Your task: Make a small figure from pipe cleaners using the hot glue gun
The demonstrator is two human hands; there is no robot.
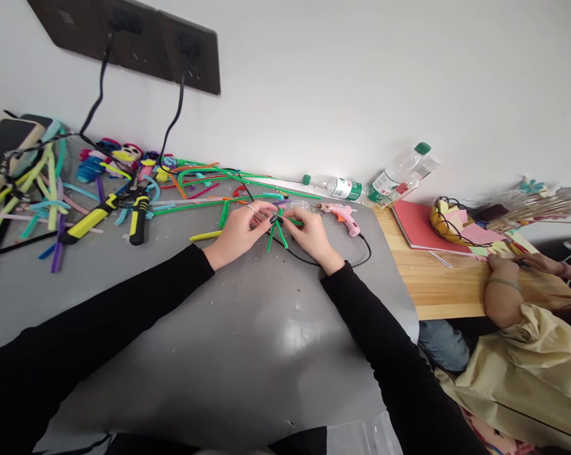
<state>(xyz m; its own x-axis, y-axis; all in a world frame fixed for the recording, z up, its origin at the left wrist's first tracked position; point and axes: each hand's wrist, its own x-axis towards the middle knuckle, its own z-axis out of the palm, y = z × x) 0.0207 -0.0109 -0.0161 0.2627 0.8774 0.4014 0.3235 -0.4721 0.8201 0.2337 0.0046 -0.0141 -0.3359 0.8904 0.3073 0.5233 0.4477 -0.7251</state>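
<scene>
My left hand [240,229] and my right hand [312,237] meet over the grey table [247,341], both pinched on a small bundle of green pipe cleaners [278,232] whose ends splay downward. A ring shows on my left hand. Just beyond my right hand lies a pink glue gun [343,217] with its black cord [361,256] looping round my right wrist. A short yellow pipe cleaner piece [204,236] lies to the left of my left hand.
Many coloured pipe cleaners [53,189] and yellow-handled pliers [138,218] lie at the left. Two plastic bottles [394,174] rest against the wall. At the right, another person's hand [503,278] rests on a wooden table [446,284] beside a red folder [415,224].
</scene>
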